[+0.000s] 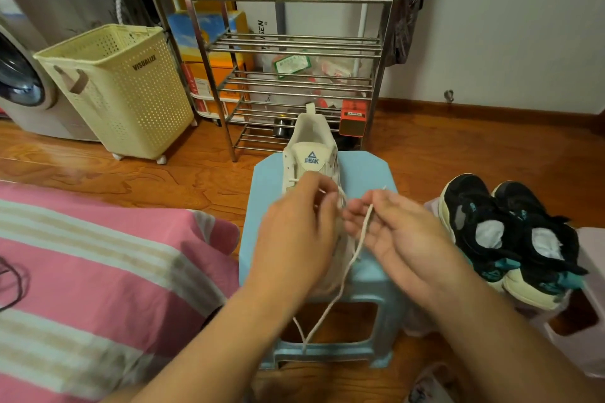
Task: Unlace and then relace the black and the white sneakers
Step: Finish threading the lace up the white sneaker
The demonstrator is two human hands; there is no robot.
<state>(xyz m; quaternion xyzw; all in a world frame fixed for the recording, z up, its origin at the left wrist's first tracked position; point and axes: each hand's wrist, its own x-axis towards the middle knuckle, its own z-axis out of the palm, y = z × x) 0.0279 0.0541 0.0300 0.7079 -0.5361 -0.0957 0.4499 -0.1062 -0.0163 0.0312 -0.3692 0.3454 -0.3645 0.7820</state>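
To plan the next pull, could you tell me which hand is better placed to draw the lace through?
Probably the right hand: it already pinches the white cotton lace.

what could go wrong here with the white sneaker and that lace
1. The white sneaker sits lengthwise on a small blue stool with no hand clearly steadying it; a firm pull on the lace might drag it off.
2. The lace's loose end hangs past the stool's front edge and could snag on the frame.
3. The black sneakers rest near the right hand; a wide pulling motion could knock them.
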